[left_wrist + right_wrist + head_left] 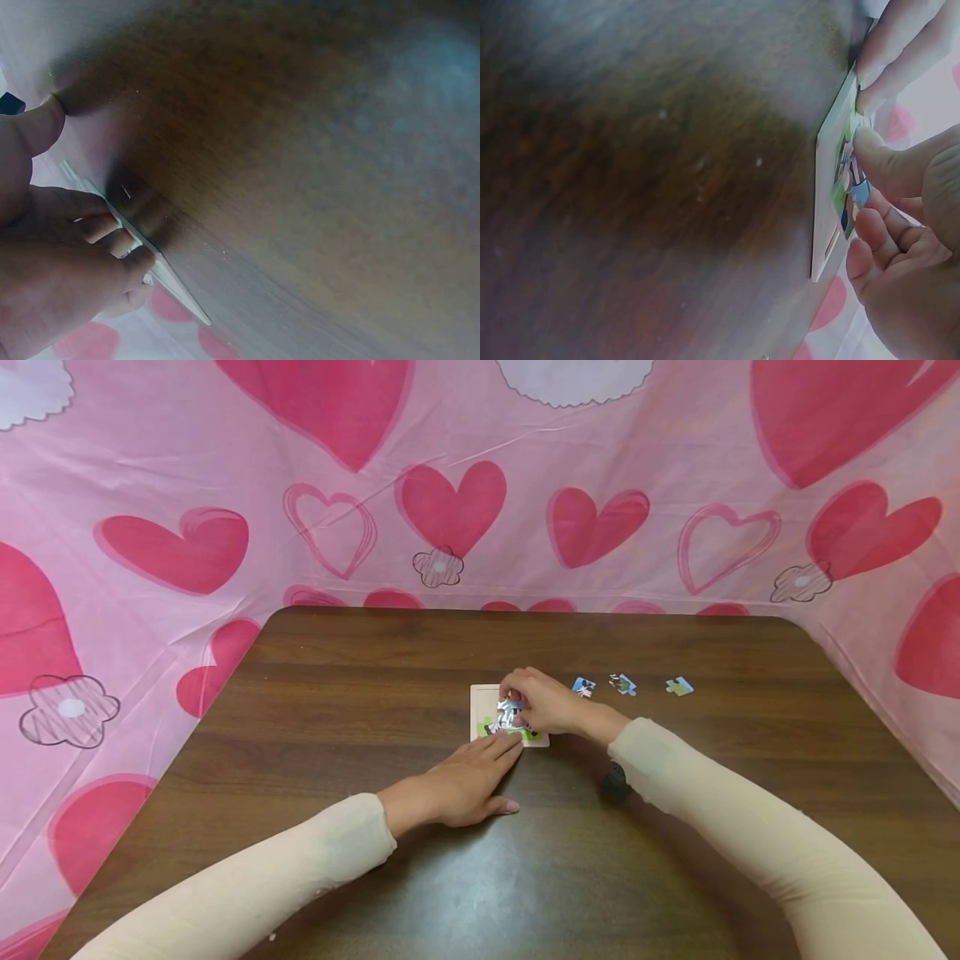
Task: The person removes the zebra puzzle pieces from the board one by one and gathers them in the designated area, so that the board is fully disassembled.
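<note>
A small pale wooden puzzle tray (477,706) lies on the table, with zebra-patterned and green pieces in its lower part. My left hand (461,785) rests at its near edge, fingers straight and thumb spread out to the side. In the left wrist view, those fingertips (142,259) lie along the tray's rim. My right hand (551,702) bends over the tray from the right. It pinches a puzzle piece (861,193) with blue on it between thumb and curled fingers, low over the tray. The fingers hide part of the piece and the tray's right side.
Three loose puzzle pieces lie to the right of the tray: one blue and striped (583,687), one blue and dark (622,684), one green and blue (679,686). A dark rounded object (617,782) shows below the right wrist. A pink heart-print cloth (525,443) hangs behind the brown table (360,693).
</note>
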A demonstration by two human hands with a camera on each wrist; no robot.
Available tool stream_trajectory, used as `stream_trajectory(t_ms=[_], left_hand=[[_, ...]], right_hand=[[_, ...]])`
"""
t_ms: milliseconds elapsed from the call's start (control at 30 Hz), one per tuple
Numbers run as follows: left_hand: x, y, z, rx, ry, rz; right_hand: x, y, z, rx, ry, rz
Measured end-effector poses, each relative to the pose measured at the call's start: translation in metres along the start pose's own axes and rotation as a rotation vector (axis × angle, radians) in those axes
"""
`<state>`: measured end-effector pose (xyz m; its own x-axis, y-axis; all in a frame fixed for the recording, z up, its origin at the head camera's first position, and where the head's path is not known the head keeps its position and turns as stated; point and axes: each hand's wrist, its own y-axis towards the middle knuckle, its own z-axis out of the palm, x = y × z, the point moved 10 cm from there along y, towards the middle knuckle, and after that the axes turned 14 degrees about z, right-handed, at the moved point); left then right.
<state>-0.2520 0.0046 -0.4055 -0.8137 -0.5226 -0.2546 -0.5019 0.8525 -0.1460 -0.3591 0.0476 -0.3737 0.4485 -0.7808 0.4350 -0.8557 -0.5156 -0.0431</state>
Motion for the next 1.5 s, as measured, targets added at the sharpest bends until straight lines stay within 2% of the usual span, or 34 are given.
stream_trajectory(t_ms=[600, 967, 1267, 1500], left_hand=[[0.000, -0.001, 0.000, 0.014, -0.005, -0.011], [0.000, -0.001, 0.000, 0.010, -0.015, -0.017], [-0.002, -0.002, -0.001, 0.003, -0.018, -0.011], [-0.003, -0.002, -0.003, -0.001, -0.011, -0.005]], right_hand=[[-0.003, -0.002, 0.002, 0.030, 0.010, 0.034], [0.003, -0.006, -0.003, -0.012, -0.041, -0.044], [0.008, -0.007, -0.005, -0.032, -0.092, -0.061], [0.011, -0.008, -0.011, -0.060, -0.069, -0.078]])
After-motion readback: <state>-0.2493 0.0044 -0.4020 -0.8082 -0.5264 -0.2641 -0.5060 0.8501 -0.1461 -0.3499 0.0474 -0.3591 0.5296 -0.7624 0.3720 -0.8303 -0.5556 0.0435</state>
